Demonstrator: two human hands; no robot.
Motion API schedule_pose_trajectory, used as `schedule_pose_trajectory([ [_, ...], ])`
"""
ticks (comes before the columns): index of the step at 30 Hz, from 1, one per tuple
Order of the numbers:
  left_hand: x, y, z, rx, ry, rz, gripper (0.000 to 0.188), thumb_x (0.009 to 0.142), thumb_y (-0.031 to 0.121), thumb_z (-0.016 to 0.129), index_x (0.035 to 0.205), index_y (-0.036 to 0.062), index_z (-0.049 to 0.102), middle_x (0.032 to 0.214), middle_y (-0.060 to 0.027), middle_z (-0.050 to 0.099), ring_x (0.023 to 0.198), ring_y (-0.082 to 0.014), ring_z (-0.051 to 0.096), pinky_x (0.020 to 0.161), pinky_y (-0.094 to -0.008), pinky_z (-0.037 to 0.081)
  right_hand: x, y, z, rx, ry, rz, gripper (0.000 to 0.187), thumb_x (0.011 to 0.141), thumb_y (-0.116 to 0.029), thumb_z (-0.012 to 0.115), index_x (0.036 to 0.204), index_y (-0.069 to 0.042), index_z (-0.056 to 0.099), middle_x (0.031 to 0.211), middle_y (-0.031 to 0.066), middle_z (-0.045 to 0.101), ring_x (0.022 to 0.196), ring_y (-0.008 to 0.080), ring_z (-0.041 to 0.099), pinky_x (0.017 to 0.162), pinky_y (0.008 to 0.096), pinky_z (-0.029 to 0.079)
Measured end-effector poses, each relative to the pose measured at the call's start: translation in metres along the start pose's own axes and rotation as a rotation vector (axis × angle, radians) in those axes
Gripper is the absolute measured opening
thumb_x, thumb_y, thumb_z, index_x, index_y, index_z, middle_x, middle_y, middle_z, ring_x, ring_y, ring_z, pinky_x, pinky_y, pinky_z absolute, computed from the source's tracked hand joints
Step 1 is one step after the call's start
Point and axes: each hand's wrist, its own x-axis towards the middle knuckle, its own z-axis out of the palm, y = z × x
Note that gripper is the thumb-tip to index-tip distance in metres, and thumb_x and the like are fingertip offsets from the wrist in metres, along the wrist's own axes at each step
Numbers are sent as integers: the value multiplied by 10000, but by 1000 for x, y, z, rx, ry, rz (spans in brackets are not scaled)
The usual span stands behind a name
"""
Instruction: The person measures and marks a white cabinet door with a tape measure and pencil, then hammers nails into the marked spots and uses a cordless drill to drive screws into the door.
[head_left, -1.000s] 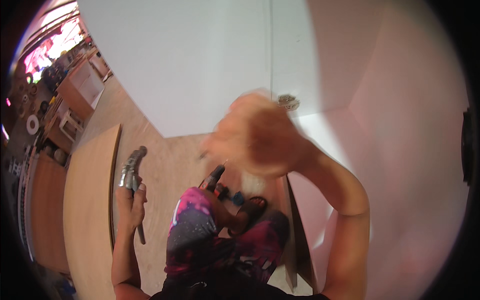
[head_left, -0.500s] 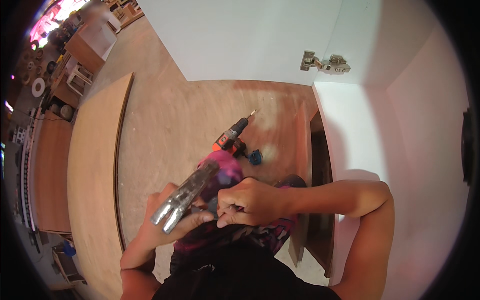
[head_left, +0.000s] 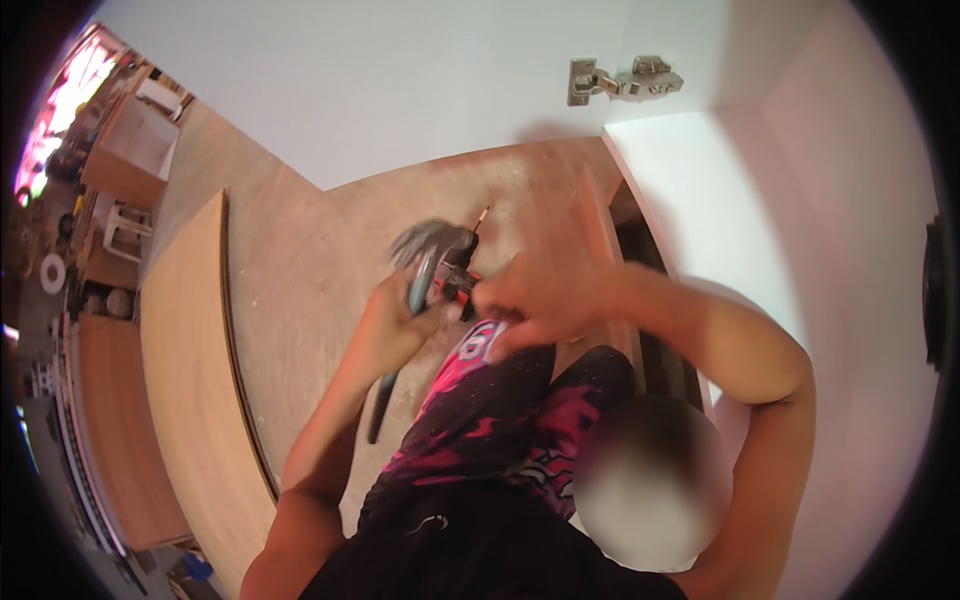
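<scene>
A claw hammer is in my left hand, its dark handle hanging below the palm. The metal head above is smeared by motion. My right hand is just right of it over my thighs, blurred, with its fingers curled together; what they hold, if anything, cannot be made out. Beyond both hands a black and orange cordless drill lies on the floor, its bit pointing away and partly covered by the hammer.
A white cabinet panel spans the far side, joined by a metal hinge to the white cabinet wall at right. On the left, a wooden board lies on the concrete floor. White stool farther off.
Both hands have moved forward, away from my body. The hammer has swung in my left hand, so its head now sits farther off and its handle shows below. My view has shifted too.
</scene>
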Motion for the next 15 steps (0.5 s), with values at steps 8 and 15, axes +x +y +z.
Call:
schedule_pose_trajectory([
  [8,216,-156,142,316,-158,-85,340,748,124,731,1016,-29,590,793,-192,686,678,-291,718,668,-393,569,-131,-9,-34,-155,818,391,226,815,-206,759,888,-35,631,884,108,658,843,240,629,783,350,478],
  [15,310,-341,263,93,-98,-396,380,838,233,695,1073,-39,572,902,-245,681,876,-378,694,774,-431,547,-183,27,16,-113,1310,658,210,868,-197,719,830,-18,616,926,58,601,865,172,547,829,310,437],
])
